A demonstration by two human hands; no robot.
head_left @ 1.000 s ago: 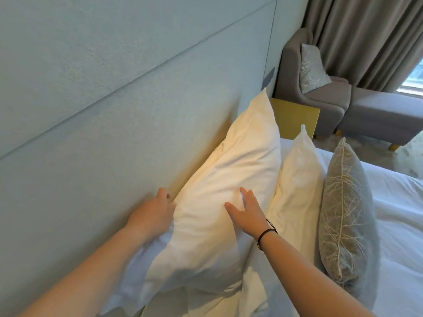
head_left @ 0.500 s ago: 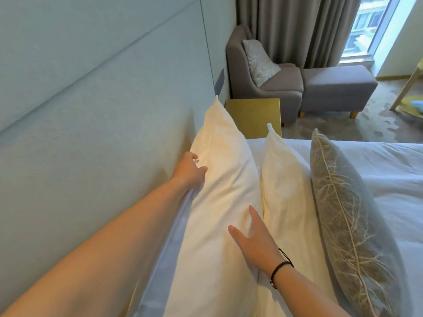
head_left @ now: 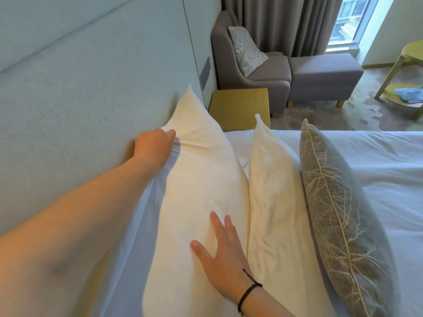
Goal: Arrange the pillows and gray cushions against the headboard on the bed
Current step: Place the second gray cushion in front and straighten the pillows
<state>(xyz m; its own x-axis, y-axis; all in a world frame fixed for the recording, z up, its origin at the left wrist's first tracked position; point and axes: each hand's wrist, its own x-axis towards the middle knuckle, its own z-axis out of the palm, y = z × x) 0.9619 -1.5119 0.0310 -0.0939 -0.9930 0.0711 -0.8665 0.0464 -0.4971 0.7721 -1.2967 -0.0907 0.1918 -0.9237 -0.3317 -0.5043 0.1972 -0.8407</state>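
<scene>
A large white pillow (head_left: 196,179) stands upright against the pale green headboard (head_left: 80,115). My left hand (head_left: 153,147) grips its top edge next to the headboard. My right hand (head_left: 219,250) lies flat with fingers spread on the pillow's front face. A second white pillow (head_left: 272,193) leans against the first one. A gray cushion (head_left: 338,216) with a pale branch pattern stands upright in front of the second pillow on the white bed (head_left: 393,179).
A yellow bedside table (head_left: 240,108) sits beyond the pillows. Behind it are a gray armchair (head_left: 263,74) holding another patterned cushion (head_left: 246,49), a gray footstool (head_left: 325,76), curtains and a window. A yellow-green chair (head_left: 405,76) stands at the far right.
My left hand slid up along the pillow's back edge toward its top corner. My right hand shifted lower on the pillow's front. The view swung right, showing more of the room.
</scene>
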